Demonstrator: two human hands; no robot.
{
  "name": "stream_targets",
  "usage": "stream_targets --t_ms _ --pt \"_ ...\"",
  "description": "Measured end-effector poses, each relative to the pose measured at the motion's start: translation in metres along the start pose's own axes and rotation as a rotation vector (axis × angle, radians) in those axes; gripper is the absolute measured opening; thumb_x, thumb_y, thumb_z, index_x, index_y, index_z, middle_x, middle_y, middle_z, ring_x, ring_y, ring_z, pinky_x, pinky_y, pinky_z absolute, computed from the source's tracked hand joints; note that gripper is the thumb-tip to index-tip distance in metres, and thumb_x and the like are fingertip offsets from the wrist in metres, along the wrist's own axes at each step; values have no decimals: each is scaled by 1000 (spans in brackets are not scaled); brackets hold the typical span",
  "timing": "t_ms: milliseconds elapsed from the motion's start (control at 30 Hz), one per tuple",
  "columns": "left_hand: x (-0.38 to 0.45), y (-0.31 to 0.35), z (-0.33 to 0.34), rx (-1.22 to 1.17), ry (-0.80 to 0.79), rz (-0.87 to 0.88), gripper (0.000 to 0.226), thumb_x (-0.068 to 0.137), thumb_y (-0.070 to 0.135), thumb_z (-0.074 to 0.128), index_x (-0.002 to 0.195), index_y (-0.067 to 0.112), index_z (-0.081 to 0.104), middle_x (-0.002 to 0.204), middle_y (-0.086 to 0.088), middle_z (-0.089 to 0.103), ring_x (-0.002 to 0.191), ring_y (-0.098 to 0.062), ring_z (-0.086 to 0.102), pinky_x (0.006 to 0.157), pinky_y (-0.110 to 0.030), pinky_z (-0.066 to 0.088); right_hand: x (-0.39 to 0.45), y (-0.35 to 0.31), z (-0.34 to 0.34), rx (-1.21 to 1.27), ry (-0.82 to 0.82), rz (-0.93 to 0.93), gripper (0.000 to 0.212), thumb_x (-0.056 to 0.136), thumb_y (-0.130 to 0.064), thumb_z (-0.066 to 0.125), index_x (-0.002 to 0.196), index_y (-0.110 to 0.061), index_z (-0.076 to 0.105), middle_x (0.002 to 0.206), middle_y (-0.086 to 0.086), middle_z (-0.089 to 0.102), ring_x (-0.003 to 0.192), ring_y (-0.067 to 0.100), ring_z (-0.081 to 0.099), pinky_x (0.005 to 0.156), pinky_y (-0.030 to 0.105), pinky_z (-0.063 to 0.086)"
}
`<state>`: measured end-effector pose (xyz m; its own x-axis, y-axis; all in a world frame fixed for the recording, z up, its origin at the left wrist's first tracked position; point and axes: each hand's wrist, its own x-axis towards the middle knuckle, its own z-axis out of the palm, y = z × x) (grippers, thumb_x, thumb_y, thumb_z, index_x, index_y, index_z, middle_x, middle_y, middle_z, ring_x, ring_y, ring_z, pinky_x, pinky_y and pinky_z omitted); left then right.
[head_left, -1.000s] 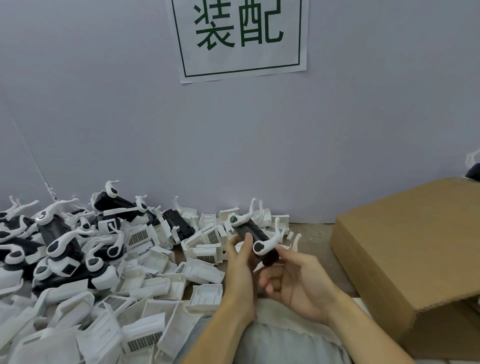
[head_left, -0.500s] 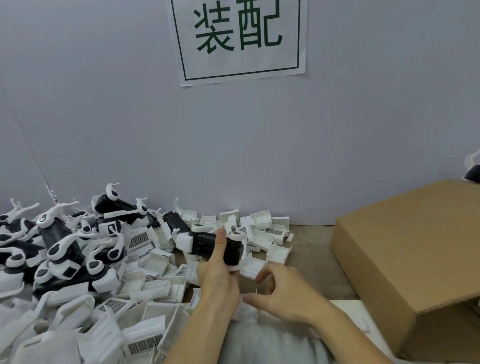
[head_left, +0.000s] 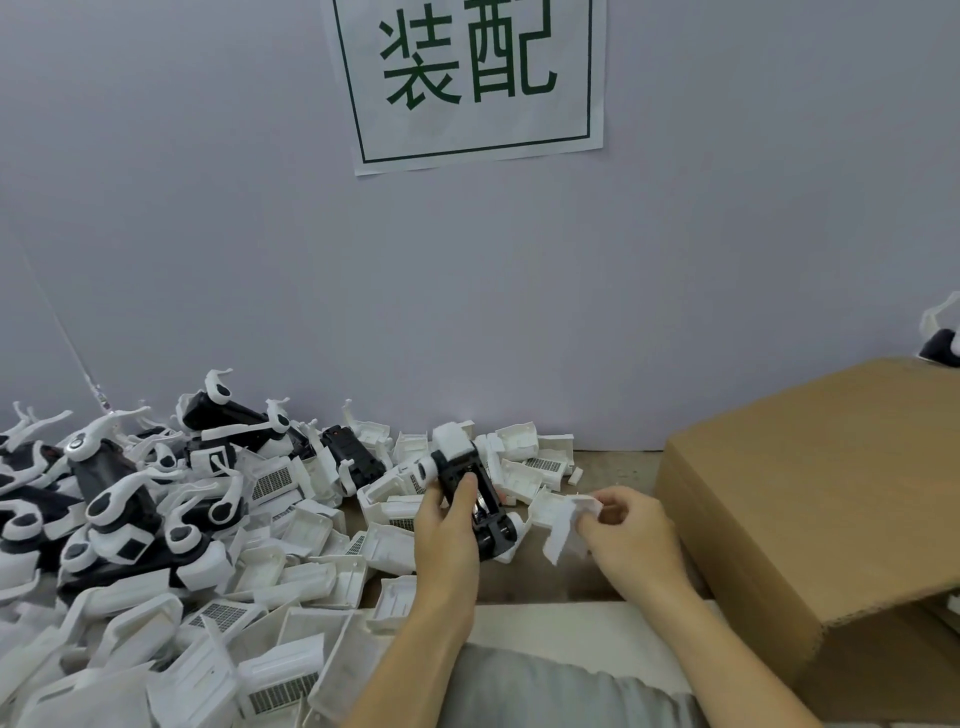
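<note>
Grey wall with a green-lettered sign (head_left: 470, 78) backs a tabletop (head_left: 613, 462). Near the front edge, the left hand (head_left: 447, 535) grips a black-and-white toy part (head_left: 470, 493), while the right hand (head_left: 623, 535) pinches a white plastic cover (head_left: 563, 525) just beside it. White parts (head_left: 208, 597) are heaped toward the left edge, and a cardboard box (head_left: 831, 493) sits at the right edge.

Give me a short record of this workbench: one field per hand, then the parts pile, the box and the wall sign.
left hand: grips a black body with white end pieces, raised above the pile
right hand: pinches a white cover beside the black body, not yet joined to it
loose white covers: heaped on the left and centre of the table
black-and-white units: stacked at the far left
cardboard box: on the right, flap down
sign: green characters on the wall
</note>
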<state>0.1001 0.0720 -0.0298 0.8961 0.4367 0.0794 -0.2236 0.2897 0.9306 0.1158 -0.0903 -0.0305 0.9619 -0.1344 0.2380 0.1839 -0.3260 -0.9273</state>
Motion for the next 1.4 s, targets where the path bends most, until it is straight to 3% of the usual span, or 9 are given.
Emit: stream_targets --t_ms 167,300,400,500,833,967,1133,1300,1400 --pt "-4 -2 3 86 -66 -31 17 102 26 55 110 16 67 92 -10 77 80 -19 73 69 -36 56 -3 -9 7 168 165 -73 17 83 -2 66 76 -14 57 69 9 69 59 20 70 47 21 49" --pt "-10 -2 8 67 -202 -129 31 99 32 57 120 11 65 94 -10 77 84 -22 73 71 -33 59 -7 -14 12 49 221 -220 32 73 7 62 72 -21 45 68 5 60 62 21 64 51 35 50" --pt "-16 -1 11 15 -349 -237 52 85 50 63 125 17 65 111 -13 75 102 -29 73 86 -45 60 -9 -12 15 -68 130 -338 32 70 5 59 68 -23 45 59 -6 51 52 13 45 44 24 38" --pt "-16 -3 12 55 -357 -203 39 93 38 64 125 15 65 111 -14 75 103 -30 73 84 -46 61 -9 -11 17 -157 20 -414 29 74 -5 59 68 -25 41 60 -7 45 55 12 36 47 33 36" --pt "-6 -12 8 58 -255 -166 21 97 24 63 115 17 68 104 -10 77 100 -30 73 88 -45 58 -17 -15 11 100 -262 -358 27 75 -8 57 92 -29 56 92 -9 64 75 6 60 59 18 49" --pt "-6 -14 7 67 -288 -138 23 101 26 57 121 19 66 109 -5 77 102 -20 73 83 -34 58 -17 -15 15 116 -184 -330 20 88 -24 73 98 -32 57 95 -13 64 86 4 63 68 17 51" --pt "-9 -13 7 48 -365 -138 41 98 49 52 131 27 63 123 -7 70 108 -27 67 108 -53 46 -16 -14 16 170 -95 -289 32 85 -17 76 103 -36 58 89 -15 69 85 -2 65 64 14 52" --pt "-9 -15 8 74 -406 -104 45 100 53 46 127 21 64 108 -15 75 80 -24 59 68 -31 41 -17 -14 18 46 -126 -406 32 80 -28 79 104 -39 61 90 -17 69 82 3 67 63 17 53" --pt "-9 -16 6 127 -428 -23 35 106 38 44 132 17 54 63 -16 64 53 -6 64 55 -13 48 -16 -14 20 -3 -121 -427 33 78 -39 77 106 -40 58 92 -16 69 84 2 67 66 20 55"
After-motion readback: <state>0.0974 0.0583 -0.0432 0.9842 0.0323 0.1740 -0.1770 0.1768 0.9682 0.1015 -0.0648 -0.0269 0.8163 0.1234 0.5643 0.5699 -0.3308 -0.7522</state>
